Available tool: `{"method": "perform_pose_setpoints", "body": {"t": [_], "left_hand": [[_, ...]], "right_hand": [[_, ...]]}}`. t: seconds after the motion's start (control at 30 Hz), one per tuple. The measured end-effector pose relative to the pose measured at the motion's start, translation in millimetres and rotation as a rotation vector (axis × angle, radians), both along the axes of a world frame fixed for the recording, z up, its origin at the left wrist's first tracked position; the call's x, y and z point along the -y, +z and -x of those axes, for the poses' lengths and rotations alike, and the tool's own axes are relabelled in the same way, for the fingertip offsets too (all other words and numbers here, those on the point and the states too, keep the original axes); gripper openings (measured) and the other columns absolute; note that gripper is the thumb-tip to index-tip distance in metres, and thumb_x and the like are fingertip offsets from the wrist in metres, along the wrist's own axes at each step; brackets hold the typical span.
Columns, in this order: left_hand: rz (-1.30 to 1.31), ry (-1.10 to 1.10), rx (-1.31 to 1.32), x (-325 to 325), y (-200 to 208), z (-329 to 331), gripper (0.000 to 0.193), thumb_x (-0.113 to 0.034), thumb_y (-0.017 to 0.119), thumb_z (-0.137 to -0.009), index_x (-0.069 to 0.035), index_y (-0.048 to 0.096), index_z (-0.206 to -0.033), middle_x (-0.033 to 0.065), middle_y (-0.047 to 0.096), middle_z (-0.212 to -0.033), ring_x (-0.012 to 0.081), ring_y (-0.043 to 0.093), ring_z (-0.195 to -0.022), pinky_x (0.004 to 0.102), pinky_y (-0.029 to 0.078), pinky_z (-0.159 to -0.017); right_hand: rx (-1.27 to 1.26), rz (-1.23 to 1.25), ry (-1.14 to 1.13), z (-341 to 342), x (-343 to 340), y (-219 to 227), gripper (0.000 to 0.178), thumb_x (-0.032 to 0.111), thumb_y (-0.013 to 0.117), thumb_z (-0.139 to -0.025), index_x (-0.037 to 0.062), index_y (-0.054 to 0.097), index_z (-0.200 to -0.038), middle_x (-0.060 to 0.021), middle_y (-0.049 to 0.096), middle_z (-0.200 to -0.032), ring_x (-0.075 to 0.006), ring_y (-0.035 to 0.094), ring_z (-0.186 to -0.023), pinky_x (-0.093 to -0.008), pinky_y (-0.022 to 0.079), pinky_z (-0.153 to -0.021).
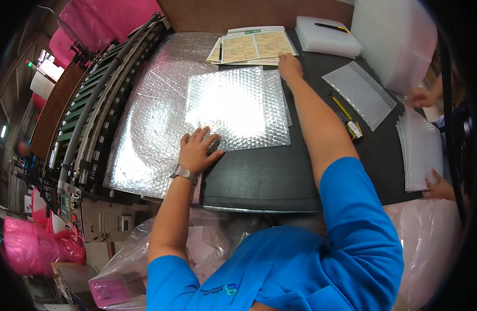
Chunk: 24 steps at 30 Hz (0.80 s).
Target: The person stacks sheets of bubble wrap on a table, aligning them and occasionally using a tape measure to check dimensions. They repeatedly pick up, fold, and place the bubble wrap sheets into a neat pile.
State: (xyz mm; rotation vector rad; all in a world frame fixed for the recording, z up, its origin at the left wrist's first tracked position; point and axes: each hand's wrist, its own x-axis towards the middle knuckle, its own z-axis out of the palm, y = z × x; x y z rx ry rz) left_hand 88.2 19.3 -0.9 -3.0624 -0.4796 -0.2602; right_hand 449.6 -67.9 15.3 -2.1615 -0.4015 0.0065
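Note:
A small stack of clear bubble-wrap sheets [233,103] lies on the black tabletop, slightly fanned at its right side. With fingers spread, my left hand [198,151] rests on the lower left edge of these sheets; a metal watch is on that wrist. My right hand [290,67] is at the far right, beside the corner of some printed papers [256,46]. Its fingers are curled in, and what they grip, if anything, is hidden. Beneath the stack's left side, a larger bubble-wrap sheet [140,140] spreads toward the machine.
A roller machine [93,103] borders the table's left. To the right lie a bubble-wrap pouch [360,93], a tape measure [354,129] and a white stack [326,41] with a black pen-like tool [331,27]. Another person's hand [439,186] holds translucent sheets [422,150].

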Motion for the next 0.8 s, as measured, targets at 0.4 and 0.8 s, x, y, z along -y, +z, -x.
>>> {"method": "perform_pose_setpoints", "body": {"t": [0.4, 0.8], "left_hand": [[-0.031, 0.022, -0.012, 0.2, -1.6, 3.1, 0.047, -0.048, 0.055, -0.078, -0.027, 0.049, -0.12, 0.0097, 0.039, -0.133, 0.0273, 0.032, -0.126, 0.0481, 0.022, -0.101], [-0.009, -0.072, 0.377, 0.9, 3.3, 4.0, 0.052, -0.042, 0.062, -0.074, -0.015, 0.05, -0.117, 0.0147, 0.041, -0.125, 0.0311, 0.037, -0.117, 0.0455, 0.026, -0.096]], "right_hand": [[-0.729, -0.06, 0.373, 27.7, 52.1, -6.2, 0.044, 0.035, 0.059, -0.082, 0.0051, 0.05, -0.112, -0.0139, 0.057, -0.096, -0.0257, 0.059, -0.079, -0.0423, 0.049, -0.061], [-0.776, -0.719, 0.352, 115.3, 45.8, -34.3, 0.082, 0.004, 0.068, -0.069, -0.0046, 0.015, -0.132, -0.023, 0.046, -0.115, -0.0297, 0.055, -0.097, -0.0423, 0.051, -0.074]]}}
